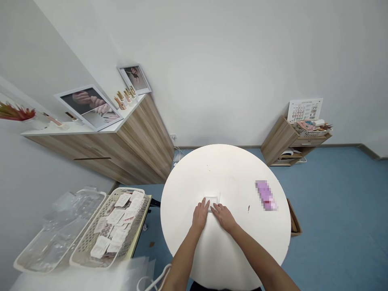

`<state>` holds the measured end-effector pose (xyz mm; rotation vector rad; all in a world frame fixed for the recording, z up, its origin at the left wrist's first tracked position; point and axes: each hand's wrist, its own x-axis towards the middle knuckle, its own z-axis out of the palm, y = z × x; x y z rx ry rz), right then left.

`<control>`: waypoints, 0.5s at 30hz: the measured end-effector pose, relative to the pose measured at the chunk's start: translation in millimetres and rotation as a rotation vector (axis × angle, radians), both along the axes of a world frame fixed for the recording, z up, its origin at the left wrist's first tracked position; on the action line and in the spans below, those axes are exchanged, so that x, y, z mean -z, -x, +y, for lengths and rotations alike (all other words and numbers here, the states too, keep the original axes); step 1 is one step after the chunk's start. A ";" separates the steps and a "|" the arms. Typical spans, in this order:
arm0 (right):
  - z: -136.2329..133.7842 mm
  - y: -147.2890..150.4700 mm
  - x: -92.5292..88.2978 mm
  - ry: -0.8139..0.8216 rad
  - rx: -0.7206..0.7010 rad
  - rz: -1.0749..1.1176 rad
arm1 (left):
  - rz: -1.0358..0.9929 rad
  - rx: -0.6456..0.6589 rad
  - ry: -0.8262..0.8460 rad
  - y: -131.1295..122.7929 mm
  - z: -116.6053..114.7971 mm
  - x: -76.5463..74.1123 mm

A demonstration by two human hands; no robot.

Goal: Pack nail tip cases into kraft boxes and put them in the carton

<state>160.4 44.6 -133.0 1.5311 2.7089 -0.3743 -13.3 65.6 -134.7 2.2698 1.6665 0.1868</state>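
Note:
A small white, flat, sheet-like piece point(212, 199) lies near the middle of the round white table point(224, 165). What exactly it is I cannot make out, as it is pale on a pale top. My left hand point(200, 215) rests on its left and near edge, fingers stretched forward and apart. From the right, my right hand point(223, 216) touches its near right edge with the fingertips, its fingers also extended. Both hands lie low over the tabletop. My fingers cover part of the piece's near side.
A blurred purple item point(265, 195) lies on the table's right. At left stand a basket of small printed packets point(103, 246) and a basket of clear plastic pieces point(60, 238). Behind are a wooden cabinet point(145, 141) and a small shelf unit point(279, 139). A cardboard box point(295, 220) sits below right.

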 end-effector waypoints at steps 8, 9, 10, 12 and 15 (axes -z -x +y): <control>27.0 13.7 -2.9 -0.027 0.066 -0.043 | -0.033 0.064 -0.091 -0.4 -2.5 0.1; 27.3 13.4 -3.4 -0.028 0.065 -0.042 | -0.027 0.097 -0.086 2.6 -7.9 3.1; 27.0 12.7 -3.8 -0.023 0.069 -0.041 | -0.021 0.137 -0.083 6.2 -13.6 6.6; 25.8 10.7 -4.7 0.013 0.092 -0.043 | -0.001 0.223 -0.089 13.8 -24.4 13.5; 26.5 9.2 -6.4 0.096 0.144 -0.034 | 0.044 0.308 -0.126 21.9 -33.4 20.5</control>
